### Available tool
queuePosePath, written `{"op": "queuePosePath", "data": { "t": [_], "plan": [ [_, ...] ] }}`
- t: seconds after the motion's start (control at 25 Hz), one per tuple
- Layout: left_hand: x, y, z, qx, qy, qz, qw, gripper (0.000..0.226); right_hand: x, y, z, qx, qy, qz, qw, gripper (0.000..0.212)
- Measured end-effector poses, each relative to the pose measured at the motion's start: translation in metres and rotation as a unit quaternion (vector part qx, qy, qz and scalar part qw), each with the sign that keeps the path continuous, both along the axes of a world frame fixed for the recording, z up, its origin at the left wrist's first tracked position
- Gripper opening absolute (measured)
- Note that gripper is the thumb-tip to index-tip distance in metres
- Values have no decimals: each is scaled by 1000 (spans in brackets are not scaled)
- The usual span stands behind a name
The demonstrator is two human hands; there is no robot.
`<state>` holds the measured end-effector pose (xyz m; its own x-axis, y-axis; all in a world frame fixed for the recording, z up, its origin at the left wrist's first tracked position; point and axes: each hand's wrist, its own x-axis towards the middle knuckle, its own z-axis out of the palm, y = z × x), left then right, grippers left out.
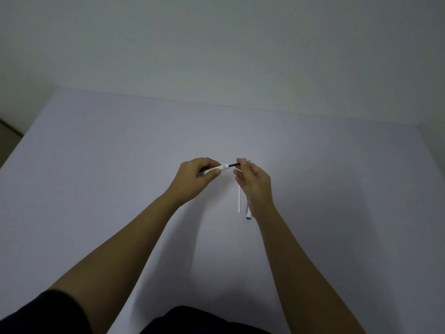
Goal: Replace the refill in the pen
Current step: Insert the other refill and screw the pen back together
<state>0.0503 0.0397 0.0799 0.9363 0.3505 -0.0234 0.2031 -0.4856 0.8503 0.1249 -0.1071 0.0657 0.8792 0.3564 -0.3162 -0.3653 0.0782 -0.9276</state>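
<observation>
My left hand grips a white pen barrel above the table, its open end pointing right. A dark refill sticks out of that end, and the fingertips of my right hand pinch its far end. A thin white refill lies on the table just below, running toward me. Beside it, partly hidden under my right wrist, lies a white pen part with a dark tip.
The work surface is a pale lilac table that meets a plain wall at the back. Its left edge shows at the far left. My dark clothing fills the bottom of the view.
</observation>
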Motion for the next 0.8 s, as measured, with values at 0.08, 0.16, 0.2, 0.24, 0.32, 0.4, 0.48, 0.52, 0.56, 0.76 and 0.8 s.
{"op": "queuePosePath", "data": {
  "t": [0.08,0.16,0.2,0.24,0.32,0.4,0.48,0.52,0.56,0.76,0.8],
  "plan": [
    [-1,0,0,-4,-3,4,1000,14,3,-1,0,-5,-12,-16,1000,11],
    [-1,0,0,-7,-6,4,1000,15,4,-1,0,-12,-24,1,1000,11],
    [-1,0,1,-8,-8,5,1000,15,4,-1,0,-14,-26,10,1000,11],
    [-1,0,1,-10,-8,8,1000,15,4,-1,0,-14,-26,20,999,11],
    [0,0,1,-22,-6,14,1000,15,7,-4,-3,-19,-22,40,999,13],
    [0,0,2,-42,-8,20,999,14,13,-11,-11,-41,-20,39,998,19],
    [0,0,2,-55,-14,21,998,13,21,-24,-25,-124,-34,-14,992,20],
    [0,0,3,-57,-17,21,998,13,24,-32,-33,-199,-50,-43,978,21],
    [0,-1,3,-59,-18,21,998,13,26,-41,-41,-286,-66,-57,954,21],
    [0,0,2,-59,-12,26,998,12,13,-73,-71,-466,-80,27,881,25],
    [0,0,1,-59,-10,27,998,12,11,-74,-74,-477,-80,39,875,27]
  ]
}}
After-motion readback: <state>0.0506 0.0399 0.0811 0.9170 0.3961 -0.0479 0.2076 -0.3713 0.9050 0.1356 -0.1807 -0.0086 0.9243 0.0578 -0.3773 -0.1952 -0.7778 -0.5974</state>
